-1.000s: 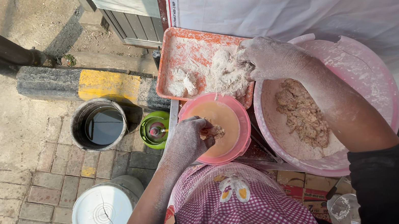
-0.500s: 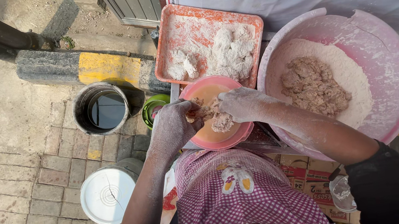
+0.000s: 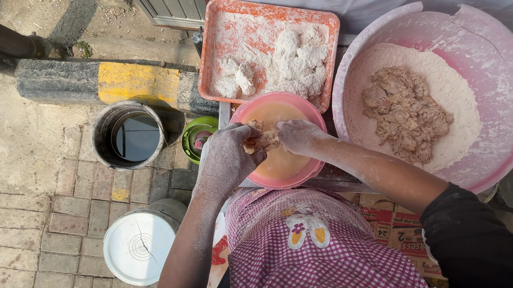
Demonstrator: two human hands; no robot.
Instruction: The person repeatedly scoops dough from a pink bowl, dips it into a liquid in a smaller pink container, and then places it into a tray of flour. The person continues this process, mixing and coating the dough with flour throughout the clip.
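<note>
Over the pink bowl [image 3: 313,171] (rim clear), both hands [image 3: 226,158] [image 3: 296,136] on battered chicken piece [image 3: 261,141].

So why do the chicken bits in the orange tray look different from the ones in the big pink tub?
The pieces in the orange tray are white, fully coated and lumpy. The pieces in the big pink tub are brownish, barely dusted, heaped on a flour bed. The tray is rectangular, the tub round. Both hold flour.

I count two pink bowls [image 3: 279,139] [image 3: 498,76], one orange tray [image 3: 264,24] at twelve o'clock, and two buckets [image 3: 128,136] [image 3: 139,245] at nine o'clock.
</note>
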